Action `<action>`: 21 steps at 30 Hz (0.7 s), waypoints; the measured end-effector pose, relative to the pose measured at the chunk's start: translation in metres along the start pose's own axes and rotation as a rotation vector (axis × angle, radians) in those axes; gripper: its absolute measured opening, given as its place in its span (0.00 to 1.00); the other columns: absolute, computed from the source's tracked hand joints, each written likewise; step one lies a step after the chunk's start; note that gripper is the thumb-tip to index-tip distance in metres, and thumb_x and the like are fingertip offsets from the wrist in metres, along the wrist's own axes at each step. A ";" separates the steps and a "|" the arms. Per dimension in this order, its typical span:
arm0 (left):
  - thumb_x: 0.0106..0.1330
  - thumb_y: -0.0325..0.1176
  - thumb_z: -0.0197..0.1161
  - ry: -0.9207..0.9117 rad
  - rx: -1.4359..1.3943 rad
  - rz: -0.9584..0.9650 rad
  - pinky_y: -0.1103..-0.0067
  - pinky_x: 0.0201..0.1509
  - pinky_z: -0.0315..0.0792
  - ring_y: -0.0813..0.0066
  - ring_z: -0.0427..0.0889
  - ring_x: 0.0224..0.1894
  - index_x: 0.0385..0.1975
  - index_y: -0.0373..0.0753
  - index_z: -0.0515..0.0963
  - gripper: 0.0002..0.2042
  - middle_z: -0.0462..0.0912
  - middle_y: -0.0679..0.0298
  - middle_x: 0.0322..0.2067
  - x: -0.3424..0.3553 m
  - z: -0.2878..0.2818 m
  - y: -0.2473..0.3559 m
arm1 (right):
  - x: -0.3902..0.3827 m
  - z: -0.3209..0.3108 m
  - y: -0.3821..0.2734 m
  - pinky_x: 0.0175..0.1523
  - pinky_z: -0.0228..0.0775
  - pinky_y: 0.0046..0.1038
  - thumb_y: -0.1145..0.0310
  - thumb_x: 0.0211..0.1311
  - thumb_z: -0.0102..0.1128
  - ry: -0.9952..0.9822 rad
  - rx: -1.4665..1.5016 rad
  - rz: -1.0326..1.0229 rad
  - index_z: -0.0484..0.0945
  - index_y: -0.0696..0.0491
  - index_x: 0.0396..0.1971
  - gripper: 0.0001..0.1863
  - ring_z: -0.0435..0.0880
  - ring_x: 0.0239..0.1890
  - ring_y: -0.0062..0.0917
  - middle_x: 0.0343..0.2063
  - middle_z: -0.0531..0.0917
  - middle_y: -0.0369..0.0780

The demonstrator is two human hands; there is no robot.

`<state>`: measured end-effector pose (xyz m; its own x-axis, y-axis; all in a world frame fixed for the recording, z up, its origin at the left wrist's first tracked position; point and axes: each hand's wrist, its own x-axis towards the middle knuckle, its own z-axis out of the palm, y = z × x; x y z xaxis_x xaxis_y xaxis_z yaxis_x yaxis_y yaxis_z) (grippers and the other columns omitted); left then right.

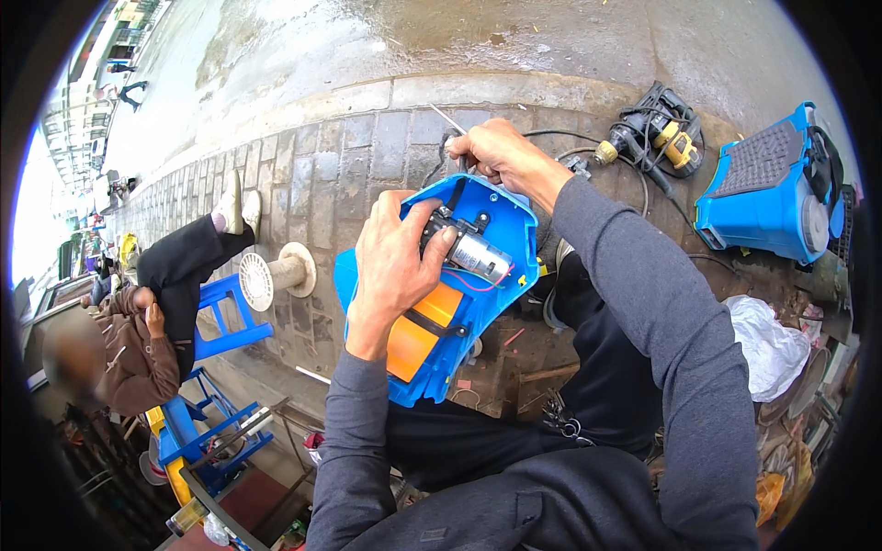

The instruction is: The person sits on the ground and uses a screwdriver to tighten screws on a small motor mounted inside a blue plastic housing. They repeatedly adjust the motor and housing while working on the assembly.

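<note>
My left hand (395, 262) is resting over the blue casing (511, 220), centre of frame, thumb and forefinger flanking the black end of the motor (480, 256); whether they are pinching it or just steadying it, I cannot tell. My right hand (503, 158), just above, is gripping a thin tool (446, 118) in curled fingers, its metal shaft pointing to the upper left, away from the motor. The motor is lying at a slant inside the casing, a pink wire (473, 286) curving along its lower side. Below it, the orange block (423, 335) is sitting under a black strap (430, 322); that portion is looking settled. The motor portion I am judging unfinished: the insides are lying bare, no cover is showing over them, and my tool is not touching any fastener. How firmly the mounts are holding, I am not making out. Closing up is seemingly remaining. A drill (678, 151) is lying at upper right, out of hand.
</note>
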<state>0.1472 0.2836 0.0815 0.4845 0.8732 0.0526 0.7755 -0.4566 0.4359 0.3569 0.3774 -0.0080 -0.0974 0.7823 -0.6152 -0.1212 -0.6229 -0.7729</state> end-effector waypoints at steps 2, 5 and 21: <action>0.70 0.39 0.72 0.000 0.003 0.012 0.59 0.56 0.78 0.47 0.82 0.53 0.58 0.39 0.84 0.19 0.80 0.50 0.53 0.001 0.000 -0.001 | -0.001 0.000 0.000 0.21 0.49 0.36 0.63 0.61 0.73 -0.026 -0.007 -0.020 0.84 0.58 0.22 0.14 0.65 0.16 0.20 0.17 0.78 0.38; 0.68 0.37 0.73 -0.038 -0.005 0.032 0.58 0.59 0.78 0.45 0.82 0.56 0.60 0.38 0.82 0.21 0.80 0.49 0.55 0.000 -0.005 -0.003 | -0.002 -0.002 -0.001 0.22 0.49 0.31 0.62 0.63 0.73 -0.038 -0.052 0.034 0.85 0.55 0.24 0.13 0.64 0.17 0.17 0.19 0.78 0.35; 0.70 0.14 0.57 0.018 -0.483 -0.040 0.65 0.70 0.77 0.50 0.86 0.64 0.55 0.38 0.87 0.19 0.87 0.49 0.59 -0.019 -0.015 -0.049 | 0.010 -0.014 0.010 0.25 0.58 0.26 0.57 0.71 0.70 -0.050 -0.203 -0.061 0.89 0.54 0.29 0.16 0.70 0.20 0.15 0.23 0.84 0.33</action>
<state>0.0940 0.2920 0.0724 0.4478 0.8932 0.0412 0.5149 -0.2953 0.8048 0.3687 0.3788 -0.0238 -0.1457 0.8145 -0.5615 0.0729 -0.5572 -0.8272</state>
